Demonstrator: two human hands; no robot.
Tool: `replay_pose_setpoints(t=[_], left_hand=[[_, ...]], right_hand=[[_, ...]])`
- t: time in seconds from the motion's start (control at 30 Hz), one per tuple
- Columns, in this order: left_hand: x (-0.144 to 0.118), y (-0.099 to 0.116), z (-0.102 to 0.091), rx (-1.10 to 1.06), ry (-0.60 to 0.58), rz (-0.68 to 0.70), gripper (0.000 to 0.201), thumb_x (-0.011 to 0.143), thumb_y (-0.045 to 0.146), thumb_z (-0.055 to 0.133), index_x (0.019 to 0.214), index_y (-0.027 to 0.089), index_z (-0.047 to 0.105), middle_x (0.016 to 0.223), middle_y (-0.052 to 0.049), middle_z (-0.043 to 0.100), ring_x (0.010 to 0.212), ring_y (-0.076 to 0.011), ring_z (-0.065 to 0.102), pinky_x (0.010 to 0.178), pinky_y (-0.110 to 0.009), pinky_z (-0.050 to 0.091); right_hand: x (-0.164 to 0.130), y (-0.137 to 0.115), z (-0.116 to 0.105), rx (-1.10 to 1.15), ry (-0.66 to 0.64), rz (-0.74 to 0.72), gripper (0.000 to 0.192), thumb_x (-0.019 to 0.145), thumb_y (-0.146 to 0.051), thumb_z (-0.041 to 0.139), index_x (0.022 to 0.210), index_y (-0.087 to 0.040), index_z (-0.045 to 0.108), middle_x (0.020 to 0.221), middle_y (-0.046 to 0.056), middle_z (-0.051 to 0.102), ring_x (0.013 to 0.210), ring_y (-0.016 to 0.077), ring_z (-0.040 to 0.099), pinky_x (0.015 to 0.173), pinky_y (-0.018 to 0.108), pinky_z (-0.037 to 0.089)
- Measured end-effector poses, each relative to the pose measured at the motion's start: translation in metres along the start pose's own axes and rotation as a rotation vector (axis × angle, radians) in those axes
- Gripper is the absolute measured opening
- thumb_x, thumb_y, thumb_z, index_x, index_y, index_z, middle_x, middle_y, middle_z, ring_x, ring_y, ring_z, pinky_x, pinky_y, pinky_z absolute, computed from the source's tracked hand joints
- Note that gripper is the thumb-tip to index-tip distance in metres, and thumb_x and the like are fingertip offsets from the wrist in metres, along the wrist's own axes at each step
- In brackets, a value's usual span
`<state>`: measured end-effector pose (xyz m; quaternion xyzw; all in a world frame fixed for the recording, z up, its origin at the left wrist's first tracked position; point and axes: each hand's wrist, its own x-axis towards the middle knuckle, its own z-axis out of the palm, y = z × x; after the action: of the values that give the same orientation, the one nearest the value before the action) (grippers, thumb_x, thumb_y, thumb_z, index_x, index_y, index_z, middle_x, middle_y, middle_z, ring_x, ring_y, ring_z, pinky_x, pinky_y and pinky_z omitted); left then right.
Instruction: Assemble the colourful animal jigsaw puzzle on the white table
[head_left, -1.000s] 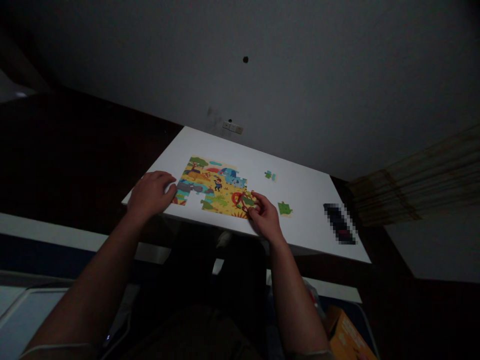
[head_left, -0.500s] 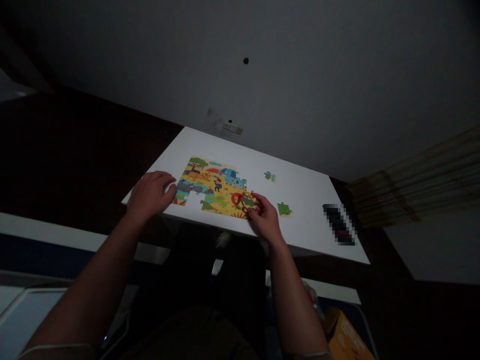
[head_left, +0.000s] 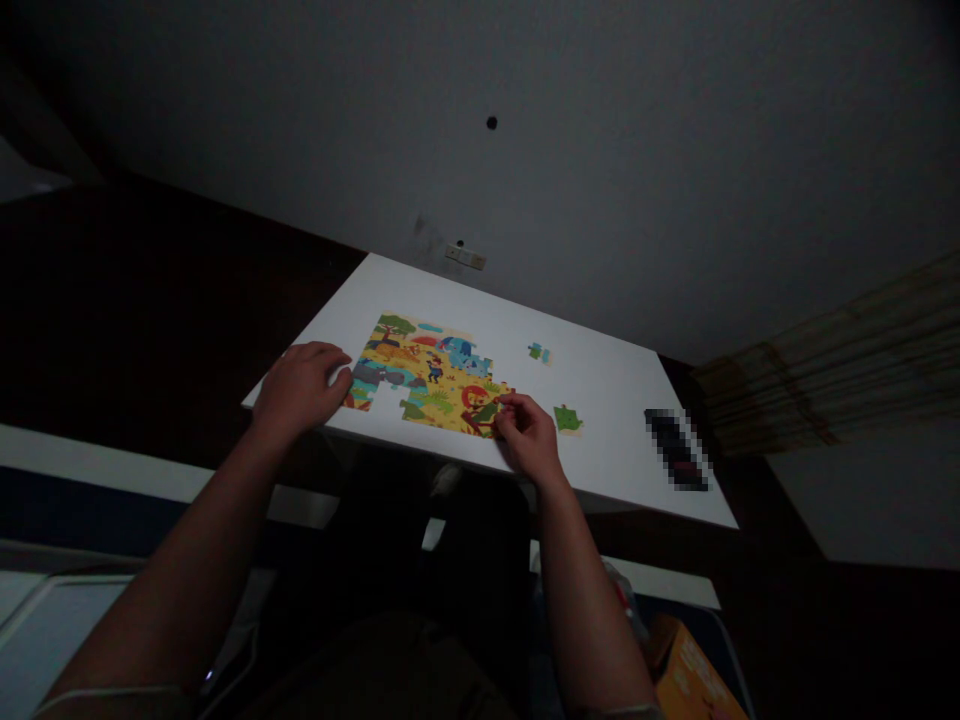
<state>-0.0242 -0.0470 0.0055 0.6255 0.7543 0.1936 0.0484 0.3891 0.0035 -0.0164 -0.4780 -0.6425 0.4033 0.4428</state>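
A partly joined jigsaw puzzle [head_left: 420,372] of cartoon animals lies flat on the white table, with a gap in its lower edge. My left hand [head_left: 304,388] rests at its left end, thumb and fingers apart, with nothing in it. At the puzzle's right end, my right hand [head_left: 531,432] pinches a puzzle piece [head_left: 487,413] with green and dark red on it. The piece is tilted over the puzzle just below the lion [head_left: 474,397], and my fingers hide part of it. I cannot tell whether it touches the puzzle.
A green loose piece [head_left: 568,418] lies right of my right hand. Another loose piece [head_left: 539,352], blue and green, is farther back. A pixelated dark object [head_left: 678,450] sits near the right end of the table [head_left: 615,385]. Behind the table stands a wall [head_left: 600,200].
My right hand has turned the piece and shifted it slightly, so the lion's face now shows. My left hand stays in place.
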Motion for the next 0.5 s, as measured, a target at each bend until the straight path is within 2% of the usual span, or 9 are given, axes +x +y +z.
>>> replay_pose_setpoints(t=[0.1,0.17,0.23,0.33,0.5], left_hand=[[0.0,-0.001,0.001,0.001,0.006,0.006,0.057,0.11,0.049,0.051,0.14,0.023,0.093,0.158,-0.017,0.085,0.15,-0.0427,0.074,0.132,-0.057,0.057],[0.0,-0.002,0.002,0.009,0.008,0.018,0.059,0.111,0.049,0.05,0.141,0.021,0.092,0.158,-0.018,0.085,0.15,-0.0434,0.074,0.132,-0.057,0.057],[0.001,-0.004,0.003,0.014,0.006,0.023,0.061,0.11,0.05,0.049,0.141,0.02,0.092,0.157,-0.018,0.085,0.15,-0.0434,0.075,0.132,-0.056,0.057],[0.001,-0.005,0.003,0.019,0.002,0.021,0.062,0.111,0.052,0.048,0.142,0.021,0.092,0.158,-0.018,0.085,0.15,-0.0426,0.074,0.131,-0.055,0.057],[0.0,-0.003,0.002,0.024,-0.002,0.011,0.059,0.11,0.051,0.05,0.141,0.025,0.092,0.158,-0.014,0.085,0.151,-0.0411,0.074,0.133,-0.053,0.056]], right_hand=[[0.0,-0.006,-0.006,-0.051,0.003,-0.025,0.026,0.099,-0.054,0.083,0.113,-0.034,0.091,0.108,0.007,0.087,0.1,0.0352,0.082,0.101,0.06,0.072],[0.0,-0.01,-0.008,-0.056,0.034,-0.052,0.027,0.1,-0.054,0.083,0.116,-0.035,0.092,0.123,0.01,0.09,0.117,0.0395,0.084,0.112,0.066,0.07],[0.0,-0.011,-0.006,-0.025,0.071,-0.029,0.031,0.099,-0.054,0.085,0.122,-0.034,0.09,0.128,0.011,0.09,0.116,0.0396,0.085,0.112,0.069,0.071],[-0.002,-0.009,0.0,0.075,0.093,0.047,0.043,0.093,-0.055,0.091,0.131,-0.034,0.086,0.124,0.012,0.091,0.107,0.0386,0.087,0.106,0.069,0.074],[-0.002,-0.006,0.004,0.136,0.083,0.084,0.049,0.089,-0.056,0.096,0.13,-0.032,0.082,0.129,0.013,0.093,0.127,0.0413,0.09,0.122,0.072,0.071]])
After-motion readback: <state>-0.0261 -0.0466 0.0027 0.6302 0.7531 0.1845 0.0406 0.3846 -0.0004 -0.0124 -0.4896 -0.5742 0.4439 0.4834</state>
